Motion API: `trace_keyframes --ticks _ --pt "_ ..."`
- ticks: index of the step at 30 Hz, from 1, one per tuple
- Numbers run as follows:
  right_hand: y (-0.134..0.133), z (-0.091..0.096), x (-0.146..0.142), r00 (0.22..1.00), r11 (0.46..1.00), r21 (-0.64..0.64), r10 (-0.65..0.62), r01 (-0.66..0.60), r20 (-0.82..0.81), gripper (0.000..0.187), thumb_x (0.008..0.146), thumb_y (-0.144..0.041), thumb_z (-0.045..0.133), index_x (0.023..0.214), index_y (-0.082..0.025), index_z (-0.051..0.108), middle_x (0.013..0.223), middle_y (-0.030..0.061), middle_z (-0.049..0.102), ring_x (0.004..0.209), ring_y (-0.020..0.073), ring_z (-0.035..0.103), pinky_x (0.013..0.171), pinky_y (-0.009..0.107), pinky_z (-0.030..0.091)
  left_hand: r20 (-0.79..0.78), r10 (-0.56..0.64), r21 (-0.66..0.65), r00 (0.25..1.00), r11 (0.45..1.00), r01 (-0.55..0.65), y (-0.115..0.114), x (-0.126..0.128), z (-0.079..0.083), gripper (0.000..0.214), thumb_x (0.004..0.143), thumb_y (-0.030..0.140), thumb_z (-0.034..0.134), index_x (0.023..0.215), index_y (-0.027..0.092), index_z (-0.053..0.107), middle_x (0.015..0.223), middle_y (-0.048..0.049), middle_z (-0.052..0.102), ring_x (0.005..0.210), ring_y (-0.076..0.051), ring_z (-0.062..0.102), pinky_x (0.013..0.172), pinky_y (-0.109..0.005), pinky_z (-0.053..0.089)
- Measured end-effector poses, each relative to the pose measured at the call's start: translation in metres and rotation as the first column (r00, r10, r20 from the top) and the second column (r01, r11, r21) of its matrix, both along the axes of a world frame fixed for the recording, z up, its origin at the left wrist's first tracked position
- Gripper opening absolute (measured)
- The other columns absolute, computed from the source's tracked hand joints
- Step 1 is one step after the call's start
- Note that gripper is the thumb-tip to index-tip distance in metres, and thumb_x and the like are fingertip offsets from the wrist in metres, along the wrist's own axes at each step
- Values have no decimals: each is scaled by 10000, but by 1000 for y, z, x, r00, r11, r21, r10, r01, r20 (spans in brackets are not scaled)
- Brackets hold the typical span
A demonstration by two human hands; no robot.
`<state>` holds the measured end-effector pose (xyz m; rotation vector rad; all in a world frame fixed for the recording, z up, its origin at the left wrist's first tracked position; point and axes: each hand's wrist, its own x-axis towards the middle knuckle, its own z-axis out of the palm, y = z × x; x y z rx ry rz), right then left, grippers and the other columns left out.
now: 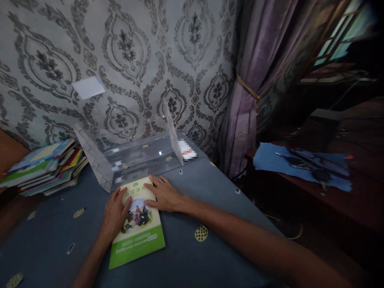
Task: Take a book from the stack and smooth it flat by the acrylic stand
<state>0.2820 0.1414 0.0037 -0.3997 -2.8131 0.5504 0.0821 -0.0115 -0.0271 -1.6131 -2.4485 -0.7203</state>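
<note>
A paperback book [138,224] with a cream and green cover, Chinese characters and a picture of several figures lies flat on the cloth. My left hand [115,208] rests along its left edge, thumb on the cover and fingers stretched toward the top. On the upper right of the cover lies my right hand [163,195], fingers spread and thumb apart. Just beyond the book's top edge stands a clear plastic rack [103,168] with two upright side panels; its see-through shelf shows the cloth beneath.
A stack of books [51,166] sits left of the rack. A blurred white and red item [187,151] lies behind its right panel. The dark blue tablecloth [210,176] drops off at the right. Farther right, tools lie on a blue cloth [267,162], near a tied-back purple curtain [243,120].
</note>
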Motion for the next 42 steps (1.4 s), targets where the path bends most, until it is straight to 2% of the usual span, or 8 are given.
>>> trace_keyframes --ticks 6,14,19,28,36,42 --pt "0 2 2 1000 1000 4 8 -8 0 629 963 -531 577 1450 -139 502 1593 236 367 1495 330 336 1213 507 276 21 16 -26 1000 1000 -16 -1 1 1 584 973 544 359 1355 165 584 1442 -184 536 1360 -362 500 1094 -562 442" --pt "0 1 2 1000 1000 0 15 -15 17 625 984 -536 535 1461 -135 492 1605 246 337 1506 339 313 1222 513 252 -26 -16 19 1000 1000 17 -1 -1 -2 548 973 519 371 1318 165 608 1396 -179 565 1341 -345 518 1098 -545 445" --pt "1 -2 1 1000 1000 10 4 -4 1 605 978 -553 535 1447 -171 507 1609 208 350 1494 322 333 1213 510 266 -31 -22 20 999 1000 22 -1 2 1 552 979 512 361 1315 151 608 1402 -188 559 1348 -342 512 1113 -544 429" --pt "1 -2 2 1000 1000 -7 11 -11 7 599 986 -527 527 1463 -165 496 1609 215 353 1496 333 331 1212 523 264 -11 -12 -15 1000 1000 12 -2 4 4 542 987 511 345 1338 179 591 1426 -166 556 1383 -332 486 1131 -533 405" --pt "3 -11 -2 1000 1000 -1 -4 4 19 603 977 -507 552 1474 -171 501 1609 215 356 1497 327 329 1211 539 249 -40 21 -8 999 1000 -21 1 6 -1 481 983 416 409 1352 163 586 1430 -173 553 1369 -321 492 1145 -515 388" --pt "13 -26 -7 999 998 57 17 -15 -37 567 976 -500 528 1438 -173 547 1573 213 418 1442 334 415 1166 542 334 -31 70 -14 997 997 -70 1 12 -1 448 978 362 468 1372 170 562 1469 -175 514 1393 -306 463 1153 -505 371"
